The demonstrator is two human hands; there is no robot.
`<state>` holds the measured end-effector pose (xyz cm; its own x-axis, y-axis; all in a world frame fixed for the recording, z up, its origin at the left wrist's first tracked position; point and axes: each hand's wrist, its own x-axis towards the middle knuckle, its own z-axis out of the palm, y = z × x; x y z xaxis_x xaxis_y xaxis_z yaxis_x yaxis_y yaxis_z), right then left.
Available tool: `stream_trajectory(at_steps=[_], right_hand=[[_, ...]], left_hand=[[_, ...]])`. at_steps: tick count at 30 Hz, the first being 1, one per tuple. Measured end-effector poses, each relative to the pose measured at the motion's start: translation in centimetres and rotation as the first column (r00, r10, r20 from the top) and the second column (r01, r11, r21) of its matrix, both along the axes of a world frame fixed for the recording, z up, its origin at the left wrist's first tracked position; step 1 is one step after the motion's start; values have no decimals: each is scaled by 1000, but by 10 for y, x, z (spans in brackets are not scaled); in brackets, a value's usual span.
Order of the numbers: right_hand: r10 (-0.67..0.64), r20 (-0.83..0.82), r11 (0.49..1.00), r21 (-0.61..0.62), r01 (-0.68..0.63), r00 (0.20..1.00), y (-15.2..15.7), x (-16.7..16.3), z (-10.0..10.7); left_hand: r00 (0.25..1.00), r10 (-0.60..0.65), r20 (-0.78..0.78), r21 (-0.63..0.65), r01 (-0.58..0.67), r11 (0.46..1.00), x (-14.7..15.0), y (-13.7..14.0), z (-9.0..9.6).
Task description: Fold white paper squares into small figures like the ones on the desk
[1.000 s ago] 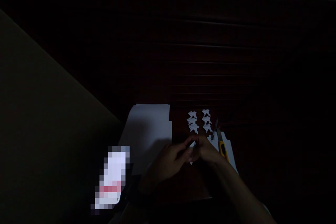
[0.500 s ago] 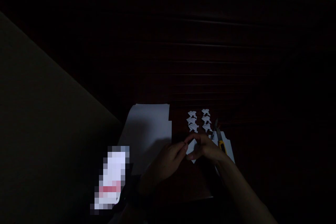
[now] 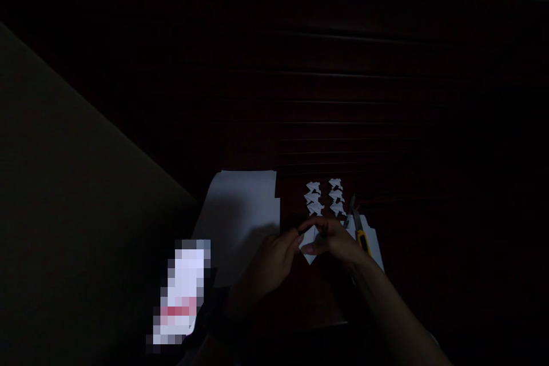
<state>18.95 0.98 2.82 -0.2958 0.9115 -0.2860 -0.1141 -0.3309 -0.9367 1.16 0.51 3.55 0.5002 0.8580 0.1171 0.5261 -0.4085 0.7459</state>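
A small piece of folded white paper (image 3: 309, 254) is held between my two hands, its lower end coming to a point. My left hand (image 3: 277, 260) pinches its left edge with the fingers closed. From the right, my right hand (image 3: 332, 242) grips the same paper, thumb on its face and index finger curved over its top edge. Just beyond my hands, several small folded white paper figures (image 3: 314, 198) lie in two columns on the dark table (image 3: 300, 303).
White paper sheets (image 3: 240, 206) lie to the left. A glowing, pixelated screen (image 3: 184, 280) stands in front of them. At right, a yellow utility knife (image 3: 363, 241) and a dark slim tool (image 3: 350, 209) rest on more white paper (image 3: 374, 243). A wall (image 3: 64, 183) rises at left.
The folded paper and both hands have shifted slightly left. My right thumb now lies across the paper's face, and more of the paper shows. The other things have stayed put.
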Motion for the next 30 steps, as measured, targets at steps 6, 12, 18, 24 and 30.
stream_trajectory(at_steps=[6,12,18,24,30], right_hand=[[4,36,994,108,-8,999,2,5,2],[-56,83,983,181,40,995,3,4,-2],[-48,80,982,187,32,996,3,3,3],[-114,2,988,100,113,993,4,8,4],[-181,-5,971,160,180,983,3,6,6]], left_hand=[[1000,15,3,-40,-15,999,-2,2,1],[994,87,62,-110,-80,991,2,2,7],[991,82,105,-152,-65,986,2,6,9],[975,186,123,-134,-169,976,1,9,10],[952,247,180,-121,-228,966,0,10,12]])
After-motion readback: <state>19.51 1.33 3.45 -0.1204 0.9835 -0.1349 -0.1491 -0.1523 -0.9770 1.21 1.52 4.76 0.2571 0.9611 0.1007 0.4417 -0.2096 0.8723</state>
